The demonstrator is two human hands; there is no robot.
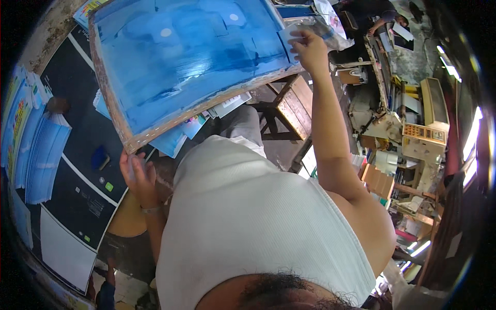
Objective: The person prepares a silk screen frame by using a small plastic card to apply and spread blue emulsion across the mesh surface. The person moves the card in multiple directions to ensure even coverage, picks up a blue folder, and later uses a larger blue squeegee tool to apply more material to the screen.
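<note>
A wooden-framed printing screen (175,82) covered in blue ink lies tilted before me, two white dots on its mesh. My right hand (311,51) is at the screen's right edge, fingers closed on a thin, pale-blue flat piece (290,44) with a dark edge against the mesh. My left hand (138,175) is at the near-left corner of the wooden frame, fingers curled up around it. Something pale shows between those fingers, too unclear to name. Printed blue sheets (170,140) stick out from under the frame.
Stacks of blue printed sheets (46,150) stand at the left on a dark, white-lined surface (82,181). A small dark-blue object (100,157) lies there. A wooden stool (294,108) is beyond my knees. Boxes and shelving (423,113) crowd the right; another person (385,20) is at the far right.
</note>
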